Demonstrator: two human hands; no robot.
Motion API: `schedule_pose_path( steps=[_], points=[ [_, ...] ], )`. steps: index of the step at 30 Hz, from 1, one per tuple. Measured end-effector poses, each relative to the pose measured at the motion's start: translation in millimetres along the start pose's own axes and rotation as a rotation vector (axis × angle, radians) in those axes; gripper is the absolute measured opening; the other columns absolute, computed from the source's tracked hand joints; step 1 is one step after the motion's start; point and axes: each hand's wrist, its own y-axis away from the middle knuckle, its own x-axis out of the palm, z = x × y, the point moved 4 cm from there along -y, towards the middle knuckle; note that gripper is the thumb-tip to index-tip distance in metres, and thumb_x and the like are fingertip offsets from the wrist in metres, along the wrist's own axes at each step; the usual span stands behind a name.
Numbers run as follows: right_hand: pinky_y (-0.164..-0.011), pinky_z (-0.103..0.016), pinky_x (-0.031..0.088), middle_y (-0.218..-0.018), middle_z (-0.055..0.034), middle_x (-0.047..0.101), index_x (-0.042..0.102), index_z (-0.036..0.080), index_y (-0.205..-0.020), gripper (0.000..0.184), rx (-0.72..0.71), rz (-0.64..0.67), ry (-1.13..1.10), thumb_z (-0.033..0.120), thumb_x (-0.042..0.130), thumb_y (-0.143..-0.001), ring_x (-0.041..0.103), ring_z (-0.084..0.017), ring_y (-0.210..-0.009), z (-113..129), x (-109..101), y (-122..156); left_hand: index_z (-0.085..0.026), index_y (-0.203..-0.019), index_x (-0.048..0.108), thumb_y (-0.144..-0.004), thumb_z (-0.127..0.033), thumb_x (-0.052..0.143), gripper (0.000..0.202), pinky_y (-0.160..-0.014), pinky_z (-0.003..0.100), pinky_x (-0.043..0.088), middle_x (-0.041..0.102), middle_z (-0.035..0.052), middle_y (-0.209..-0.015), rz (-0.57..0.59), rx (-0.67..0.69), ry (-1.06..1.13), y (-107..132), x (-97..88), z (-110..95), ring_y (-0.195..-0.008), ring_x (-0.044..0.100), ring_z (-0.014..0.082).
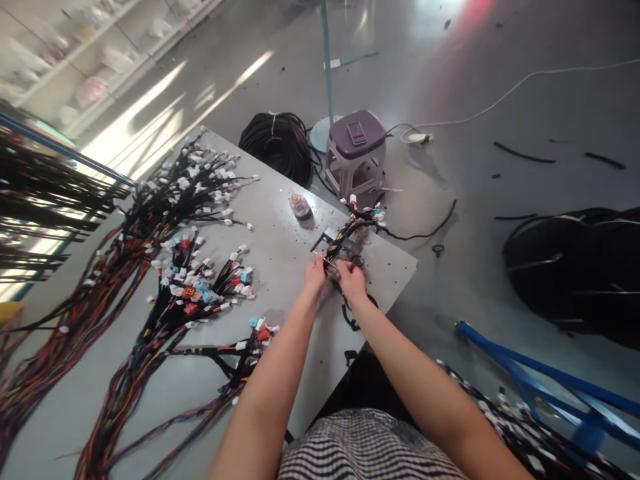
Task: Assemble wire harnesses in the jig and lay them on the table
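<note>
Both hands meet near the far corner of a grey bench (280,220), where the left hand (315,275) and right hand (351,279) pinch a multicoloured wire harness (345,237) between closed fingers. The harness runs away from the hands over a small metal fixture (326,238) and ends in white connectors at the bench edge. A small clear bottle (300,205) stands just beside it. Finished harnesses with white, red and blue plugs (200,287) fan across the left of the bench. On the floor beyond sit a purple stool (356,150) and a coil of black cable (277,143).
</note>
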Motion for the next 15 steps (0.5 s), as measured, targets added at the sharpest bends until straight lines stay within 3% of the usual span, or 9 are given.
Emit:
schedule_pose_path(
  steps=[2, 4, 6, 8, 9, 11, 13, 15],
  points=[
    [-0.041, -0.024, 0.035, -0.064, -0.0059, 0.063, 0.068, 0.012, -0.084, 0.049, 0.099, 0.274, 0.088, 0.060, 0.065, -0.076, 0.050, -0.013, -0.046, 9.2, -15.7, -5.5, -0.017, -0.053, 0.050, -0.094, -0.054, 0.041, 0.057, -0.046, 0.024, 0.028, 0.047, 0.0010, -0.046, 0.009, -0.029, -0.038, 0.4, -2.2, -3.3, -0.042, 0.036, 0.0091],
    [-0.044, -0.024, 0.038, -0.068, -0.0077, 0.066, 0.068, 0.012, -0.075, 0.033, 0.074, 0.456, 0.287, 0.045, 0.067, -0.077, 0.055, -0.015, -0.050, 27.3, -43.7, -20.2, -0.017, -0.051, 0.049, -0.097, -0.054, 0.036, 0.060, -0.045, 0.024, 0.027, 0.043, 0.0005, -0.043, 0.050, -0.077, -0.107, 1.7, -4.2, -6.5, -0.041, 0.035, 0.0092],
    [-0.060, -0.027, 0.049, -0.081, -0.0083, 0.070, 0.071, 0.013, -0.079, 0.018, -0.168, 0.345, 0.538, 0.028, 0.061, -0.079, 0.063, -0.018, -0.066, 58.0, -74.8, -46.5, -0.017, -0.051, 0.050, -0.098, -0.055, 0.032, 0.062, -0.044, 0.025, 0.026, 0.040, 0.0004, -0.041, 0.077, -0.113, -0.166, 2.3, -6.0, -8.5, -0.039, 0.033, 0.0095],
    [-0.085, -0.032, 0.050, -0.099, -0.0085, 0.071, 0.073, 0.014, -0.094, 0.025, -0.521, 0.209, 0.780, 0.015, 0.054, -0.078, 0.064, -0.020, -0.091, 92.2, -87.8, -70.5, -0.017, -0.054, 0.053, -0.098, -0.056, 0.028, 0.064, -0.042, 0.025, 0.025, 0.041, 0.0010, -0.041, 0.099, -0.118, -0.173, 1.8, -6.4, -9.3, -0.038, 0.033, 0.0099],
    [-0.094, -0.033, 0.047, -0.107, -0.0093, 0.070, 0.073, 0.013, -0.102, 0.033, -0.680, 0.225, 0.899, 0.010, 0.053, -0.076, 0.062, -0.021, -0.101, 105.0, -84.7, -79.8, -0.017, -0.055, 0.055, -0.098, -0.057, 0.027, 0.065, -0.042, 0.025, 0.025, 0.043, 0.0015, -0.042, 0.111, -0.113, -0.156, 1.1, -6.1, -9.3, -0.038, 0.034, 0.0101],
    [-0.100, -0.034, 0.042, -0.113, -0.0133, 0.067, 0.071, 0.010, -0.109, 0.038, -0.882, 0.416, 1.149, 0.008, 0.055, -0.075, 0.058, -0.024, -0.109, 117.0, -66.8, -94.8, -0.015, -0.058, 0.057, -0.097, -0.057, 0.027, 0.065, -0.043, 0.024, 0.029, 0.047, 0.0026, -0.045, 0.139, -0.092, -0.098, -0.2, -4.9, -9.3, -0.040, 0.038, 0.0102],
    [-0.094, -0.033, 0.044, -0.107, -0.0157, 0.068, 0.071, 0.007, -0.108, 0.034, -0.917, 0.566, 1.378, 0.012, 0.059, -0.077, 0.060, -0.025, -0.103, 117.4, -49.3, -108.3, -0.014, -0.060, 0.059, -0.096, -0.060, 0.032, 0.064, -0.045, 0.023, 0.033, 0.051, 0.0036, -0.049, 0.159, -0.091, -0.053, -0.5, -5.3, -9.0, -0.042, 0.042, 0.0100],
    [-0.084, -0.031, 0.046, -0.097, -0.0158, 0.070, 0.073, 0.008, -0.102, 0.027, -0.852, 0.564, 1.557, 0.021, 0.062, -0.080, 0.062, -0.025, -0.092, 113.3, -37.2, -120.9, -0.013, -0.063, 0.062, -0.093, -0.063, 0.037, 0.064, -0.047, 0.023, 0.036, 0.055, 0.0042, -0.052, 0.157, -0.114, -0.028, 0.5, -8.6, -8.7, -0.044, 0.045, 0.0099]
  ],
)
